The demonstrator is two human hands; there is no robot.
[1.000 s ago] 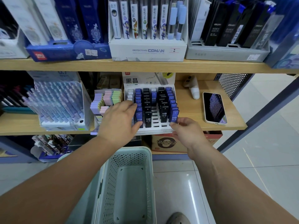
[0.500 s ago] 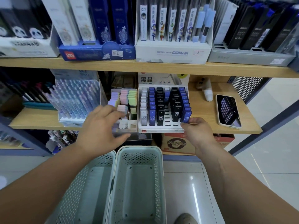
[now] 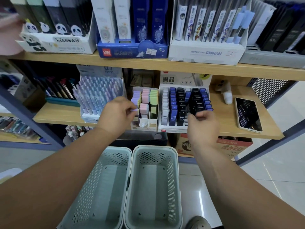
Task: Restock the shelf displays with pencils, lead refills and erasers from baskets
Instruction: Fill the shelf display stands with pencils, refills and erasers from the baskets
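Note:
On the middle shelf (image 3: pixel 66 113), a white eraser display (image 3: pixel 145 128) holds purple, pink and green erasers. My left hand (image 3: pixel 117 114) pinches a purple eraser (image 3: pixel 136 110) at the display's left column. Right beside it, the lead refill tray (image 3: pixel 173 130) carries rows of white, blue and black HB 0.5 cases. My right hand (image 3: pixel 203 125) curls its fingers round a dark refill case (image 3: pixel 198 119) at the tray's front right. A box of lilac pencils (image 3: pixel 99 96) stands left of the erasers. Two pale green baskets, one on the left (image 3: pixel 115 150) and one on the right (image 3: pixel 155 148), sit below with nothing visible inside.
A phone (image 3: pixel 248 114) and a small white figure (image 3: pixel 227 96) lie on the shelf's right end. The upper shelf holds boxed pencil displays (image 3: pixel 204 52). A cardboard box (image 3: pixel 231 146) sits under the shelf, and a shoe (image 3: pixel 198 222) stands on the tiled floor.
My left hand left the refill tray, moved left to the eraser display and now pinches a purple eraser. My right hand shifted from the tray's front edge up onto the front refill cases.

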